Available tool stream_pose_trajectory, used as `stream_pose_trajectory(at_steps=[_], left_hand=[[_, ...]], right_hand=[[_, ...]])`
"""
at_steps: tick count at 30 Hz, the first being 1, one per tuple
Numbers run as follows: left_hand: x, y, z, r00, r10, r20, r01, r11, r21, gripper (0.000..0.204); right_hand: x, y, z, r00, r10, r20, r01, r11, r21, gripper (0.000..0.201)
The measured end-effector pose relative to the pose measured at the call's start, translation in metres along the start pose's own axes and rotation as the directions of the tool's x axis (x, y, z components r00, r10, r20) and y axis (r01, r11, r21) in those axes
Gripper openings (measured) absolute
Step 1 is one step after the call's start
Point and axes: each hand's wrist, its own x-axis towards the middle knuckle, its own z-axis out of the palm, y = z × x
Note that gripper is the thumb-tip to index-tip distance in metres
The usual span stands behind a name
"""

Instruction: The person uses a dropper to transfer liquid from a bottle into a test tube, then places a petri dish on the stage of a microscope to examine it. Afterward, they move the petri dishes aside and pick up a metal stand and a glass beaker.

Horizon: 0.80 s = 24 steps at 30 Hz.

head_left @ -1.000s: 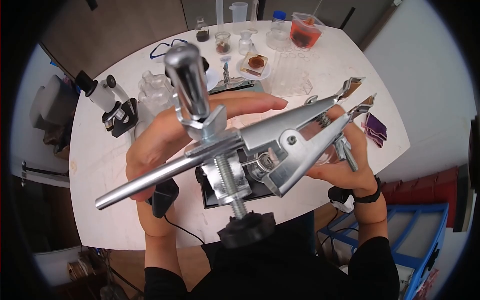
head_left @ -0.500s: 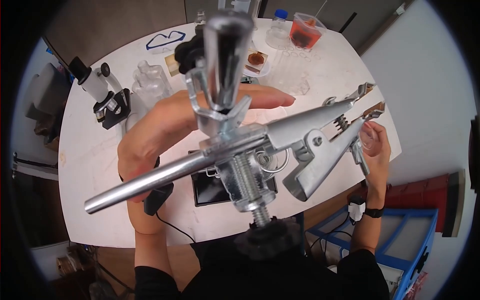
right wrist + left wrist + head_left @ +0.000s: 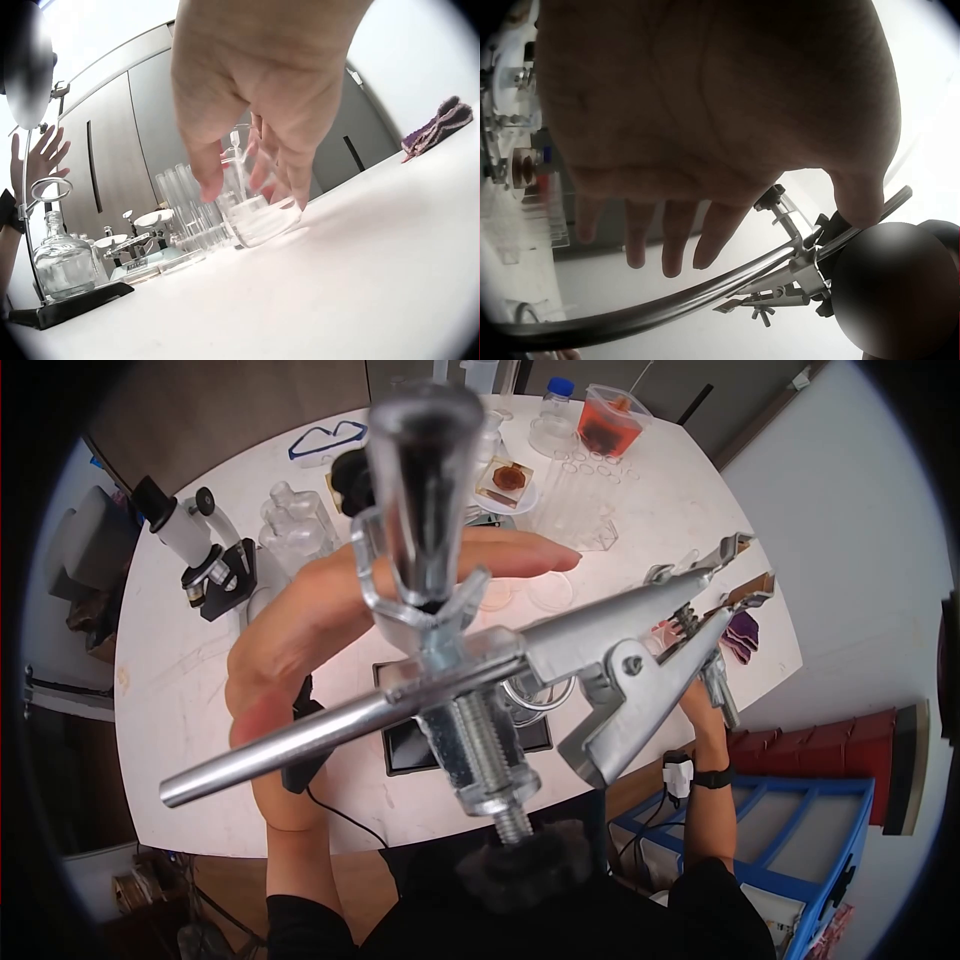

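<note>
A metal clamp [image 3: 640, 635] on a stand rod fills the foreground of the head view, its two prongs pointing right. Behind it my left hand [image 3: 310, 610] is spread, holding nothing. In the left wrist view its fingers [image 3: 673, 240] are extended and its thumb overlaps the clamp's rod. My right hand [image 3: 262, 97] grips a clear glass beaker [image 3: 262, 221] close over the white tabletop, thumb on one side and fingers on the other. The clamp partly hides that hand in the head view. Left of the beaker, a glass bottle [image 3: 64, 262] sits on the black stand base [image 3: 82, 304] under a metal ring [image 3: 51, 189].
A microscope [image 3: 205, 555] and clear glass bottles [image 3: 295, 520] are at the left. Toward the back are a balance [image 3: 146, 251], a test tube rack [image 3: 199, 229], a blue-capped bottle [image 3: 557, 415] and a tub of red liquid [image 3: 608, 422]. A purple cloth [image 3: 740, 637] lies at the right.
My right hand moved right from behind the clamp with the clear beaker, then in and down behind the clamp's prongs. My left hand stays spread near the rod. The head view has shifted slightly.
</note>
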Motion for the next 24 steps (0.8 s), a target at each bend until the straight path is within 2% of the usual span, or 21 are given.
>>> stream_pose_trajectory(at_steps=[2, 4, 8, 12, 14, 20, 24], left_hand=[[0.001, 0.002, 0.001, 1.0, 0.0, 0.003, 0.0, 1.0, 0.001, 0.126], [0.002, 0.003, 0.0, 1.0, 0.001, 0.006, -0.001, 1.0, 0.0, 0.126], [0.005, 0.004, -0.001, 1.0, 0.004, 0.01, -0.004, 1.0, 0.003, 0.125], [0.006, 0.006, -0.001, 1.0, 0.005, 0.013, -0.005, 1.0, 0.004, 0.125], [0.006, 0.007, -0.001, 1.0, 0.004, 0.017, -0.005, 1.0, 0.007, 0.124], [0.011, 0.014, -0.001, 1.0, 0.004, 0.026, -0.004, 1.0, 0.007, 0.124], [0.017, 0.027, 0.001, 0.998, -0.058, 0.019, 0.057, 0.997, 0.052, 0.115]], right_hand=[[0.005, 0.023, -0.002, 0.998, -0.06, 0.028, 0.061, 0.998, -0.007, 0.057], [0.009, 0.031, 0.0, 0.998, -0.063, 0.027, 0.062, 0.998, 0.027, 0.057], [0.011, 0.002, 0.009, 0.998, -0.065, -0.027, 0.067, 0.995, 0.075, 0.058], [0.012, 0.001, 0.011, 0.997, -0.078, -0.026, 0.079, 0.995, 0.065, 0.058], [0.013, 0.003, 0.013, 0.998, -0.064, -0.026, 0.067, 0.985, 0.161, 0.058], [0.016, 0.004, 0.016, 0.996, -0.084, -0.019, 0.086, 0.984, 0.158, 0.058], [0.016, 0.003, 0.016, 0.997, -0.078, -0.014, 0.079, 0.983, 0.163, 0.058]])
